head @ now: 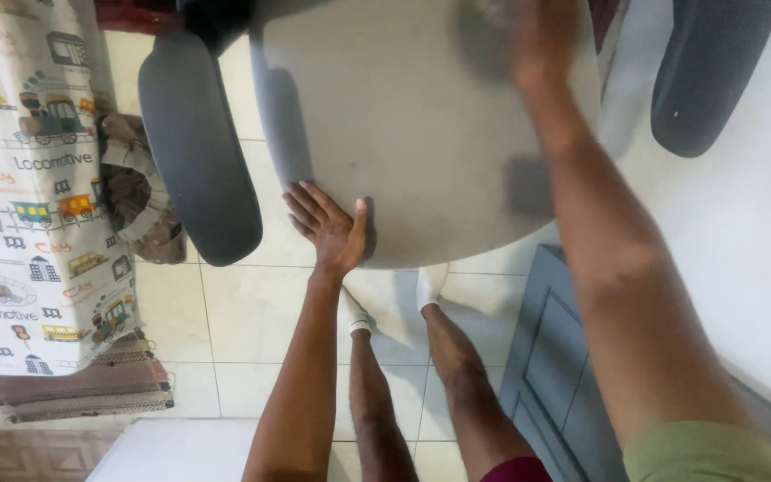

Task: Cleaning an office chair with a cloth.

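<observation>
Pale tiled floor point(252, 312) with thin grout lines. At nine o'clock hangs a train-patterned cloth point(29, 178), crumpled brown fabric point(140, 201) beside it. A grey panelled door point(555, 375) lies at five o'clock, a white wall point(742, 250) at three o'clock.

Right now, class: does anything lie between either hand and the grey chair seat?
Nothing visible does. The left hand lies flat on the edge of the grey chair seat, and the blurred right hand is on its top.

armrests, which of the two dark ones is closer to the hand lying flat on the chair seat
The left armrest. It runs just beside the left hand pressed on the grey seat; the other armrest sits across the seat at top right.
</observation>
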